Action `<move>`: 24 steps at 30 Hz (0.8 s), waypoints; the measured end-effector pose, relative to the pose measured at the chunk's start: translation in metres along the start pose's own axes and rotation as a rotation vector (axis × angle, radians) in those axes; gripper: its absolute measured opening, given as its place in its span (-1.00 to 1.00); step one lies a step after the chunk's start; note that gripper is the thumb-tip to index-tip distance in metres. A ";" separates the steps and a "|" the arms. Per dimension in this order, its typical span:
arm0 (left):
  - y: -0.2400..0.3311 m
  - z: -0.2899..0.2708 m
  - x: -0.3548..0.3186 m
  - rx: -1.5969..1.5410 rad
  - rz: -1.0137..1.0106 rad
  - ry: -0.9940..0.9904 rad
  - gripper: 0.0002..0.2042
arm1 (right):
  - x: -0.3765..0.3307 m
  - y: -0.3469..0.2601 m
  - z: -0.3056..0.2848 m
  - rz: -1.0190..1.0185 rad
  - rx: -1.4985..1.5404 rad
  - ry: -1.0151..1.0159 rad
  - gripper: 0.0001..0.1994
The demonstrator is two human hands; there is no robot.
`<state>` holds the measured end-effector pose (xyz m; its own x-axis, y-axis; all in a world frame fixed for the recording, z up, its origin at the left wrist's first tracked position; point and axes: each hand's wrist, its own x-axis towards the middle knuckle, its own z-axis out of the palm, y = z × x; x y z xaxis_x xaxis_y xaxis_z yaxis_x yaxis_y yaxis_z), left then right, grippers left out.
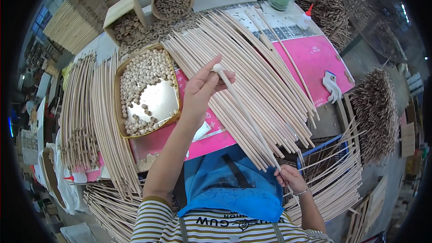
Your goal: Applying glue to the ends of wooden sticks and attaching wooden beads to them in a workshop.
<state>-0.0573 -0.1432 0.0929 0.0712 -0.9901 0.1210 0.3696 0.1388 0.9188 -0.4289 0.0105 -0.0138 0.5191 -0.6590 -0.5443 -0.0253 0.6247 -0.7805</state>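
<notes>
Pale wood makes up the long stick [246, 112] that the person holds with both hands. It is above the row of other sticks [243, 58] on the table. Its long side runs on a slant, nearly the same way as the sticks under it. One end points away from the person and to the left, with a round ball [218, 68] on its tip. The other end points back, down by the person's right side. The left hand [202, 85] has its thumb and fingers close around the ball end, in a narrow grip. The right hand [291, 179] curls its fingers around the stick near the low end. To the left of the row, a tray [155, 99] holds lots of little balls [144, 69]. A white glove [332, 87] lies on the pink sheet [333, 58], over on the right.
</notes>
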 end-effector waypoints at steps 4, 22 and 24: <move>0.001 -0.002 -0.004 0.067 0.002 -0.036 -0.56 | 0.008 0.009 -0.004 -0.009 -0.001 0.016 -0.68; -0.036 -0.049 -0.050 0.228 -0.220 0.040 -0.48 | -0.077 0.209 -0.246 -0.306 -0.319 1.940 -0.79; -0.049 -0.048 -0.053 0.140 -0.265 0.025 -0.47 | -0.131 0.225 -0.287 -0.006 -0.526 2.013 -0.76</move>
<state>-0.0346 -0.0961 0.0229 0.0133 -0.9904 -0.1374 0.2473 -0.1299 0.9602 -0.7483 0.1173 -0.2064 -0.9152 -0.3236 0.2403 -0.4027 0.7094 -0.5784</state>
